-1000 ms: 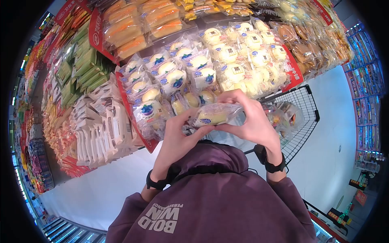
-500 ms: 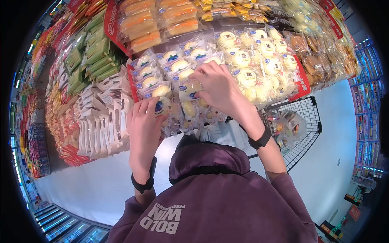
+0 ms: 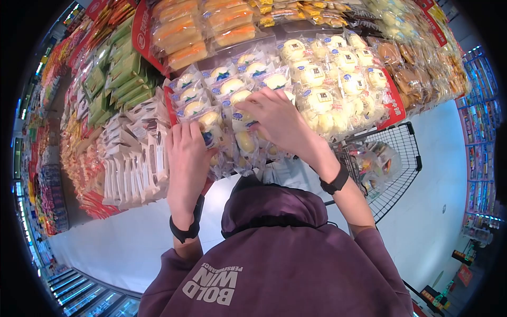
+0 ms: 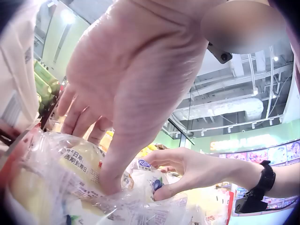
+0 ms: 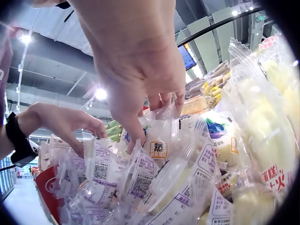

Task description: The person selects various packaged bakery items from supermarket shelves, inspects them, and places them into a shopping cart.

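Observation:
Both hands are at a display of wrapped steamed cakes, their clear packs printed with blueberries. My left hand (image 3: 187, 158) holds a wrapped cake (image 4: 79, 161) at the near left corner, thumb on the close side and fingers over the far side. To the right of it, my right hand (image 3: 282, 119) grips another blueberry-printed wrapped cake (image 5: 157, 147) between thumb and fingers, its fingertips partly hidden behind the pack in the right wrist view. Packs of the same kind stand tightly round both hands, with upright packs (image 5: 101, 168) in front of the right one.
Pale yellow wrapped cakes (image 3: 319, 100) fill the right neighbouring section. White packets (image 3: 137, 169) and green packets (image 3: 127, 74) lie to the left, bread packs (image 3: 179, 31) behind. Red divider strips (image 3: 391, 100) edge the sections. A black wire cart (image 3: 396, 179) holding a plastic bag (image 3: 383, 161) stands at the right.
One second ago both hands held one wrapped cake up before the chest; they have since moved forward and apart onto the display. Over the last half second they have barely shifted.

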`<action>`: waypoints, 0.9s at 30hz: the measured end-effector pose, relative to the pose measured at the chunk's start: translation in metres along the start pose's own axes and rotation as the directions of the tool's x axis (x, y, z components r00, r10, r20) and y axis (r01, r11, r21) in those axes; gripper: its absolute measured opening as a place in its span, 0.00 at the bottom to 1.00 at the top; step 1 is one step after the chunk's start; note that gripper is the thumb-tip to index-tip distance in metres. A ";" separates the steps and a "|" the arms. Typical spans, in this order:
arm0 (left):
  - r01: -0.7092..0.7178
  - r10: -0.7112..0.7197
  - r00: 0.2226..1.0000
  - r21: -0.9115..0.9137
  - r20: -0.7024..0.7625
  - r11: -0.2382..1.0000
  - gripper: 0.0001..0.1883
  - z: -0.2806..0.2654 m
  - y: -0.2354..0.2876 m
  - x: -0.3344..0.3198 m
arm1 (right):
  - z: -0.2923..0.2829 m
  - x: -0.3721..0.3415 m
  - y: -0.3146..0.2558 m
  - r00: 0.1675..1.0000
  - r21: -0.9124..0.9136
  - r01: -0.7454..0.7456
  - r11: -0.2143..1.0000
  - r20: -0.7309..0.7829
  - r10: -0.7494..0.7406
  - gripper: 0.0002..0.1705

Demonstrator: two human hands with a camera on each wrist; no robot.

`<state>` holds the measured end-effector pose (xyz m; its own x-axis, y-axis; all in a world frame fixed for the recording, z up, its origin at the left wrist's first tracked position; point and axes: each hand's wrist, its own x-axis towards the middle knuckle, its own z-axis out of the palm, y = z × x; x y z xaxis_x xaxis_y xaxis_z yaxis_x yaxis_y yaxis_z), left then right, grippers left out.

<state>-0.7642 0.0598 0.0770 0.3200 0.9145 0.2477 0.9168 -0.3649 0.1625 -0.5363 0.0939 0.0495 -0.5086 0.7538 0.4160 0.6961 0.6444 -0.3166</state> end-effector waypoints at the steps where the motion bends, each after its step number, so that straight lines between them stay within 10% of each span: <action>1: 0.007 -0.007 1.000 -0.022 -0.001 1.000 0.26 0.000 0.001 -0.001 | 0.000 0.000 0.001 1.000 0.005 0.001 1.000 -0.001 -0.001 0.30; 19: -0.096 0.114 0.967 0.090 -0.227 0.991 0.31 0.004 0.007 0.015 | 0.010 -0.002 0.007 0.999 0.024 -0.006 1.000 -0.044 0.007 0.30; 27: 0.025 -0.024 0.999 0.050 -0.026 0.998 0.28 0.012 -0.001 0.010 | 0.014 0.008 0.009 0.996 0.117 0.088 0.989 -0.031 -0.085 0.28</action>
<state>-0.7593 0.0714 0.0681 0.2920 0.9180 0.2685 0.9352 -0.3328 0.1208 -0.5417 0.1074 0.0380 -0.5497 0.6920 0.4678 0.5844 0.7188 -0.3766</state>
